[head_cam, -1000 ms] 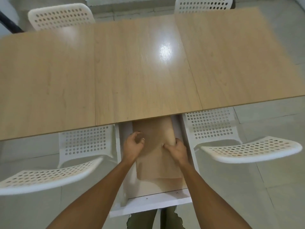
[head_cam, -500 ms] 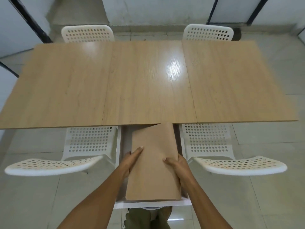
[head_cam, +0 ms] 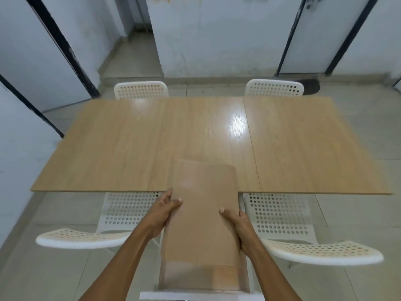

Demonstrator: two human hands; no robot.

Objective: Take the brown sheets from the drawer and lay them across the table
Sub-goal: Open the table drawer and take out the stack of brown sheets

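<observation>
The sheets point(head_cam: 202, 211) look to be mid-lift out of the drawer point(head_cam: 195, 295), their far end already over the near edge of the worktop point(head_cam: 121, 148), so the next move should be carrying them forward and setting them flat. The left hand point(head_cam: 163, 211) and right hand point(head_cam: 238, 224) each pinch a long edge, thumb on top. They are a plain brown stack with rounded corners; more brown shows in the drawer below.

Drawer point(head_cam: 244, 276) mostly hidden under brown sheets point(head_cam: 201, 213)
</observation>
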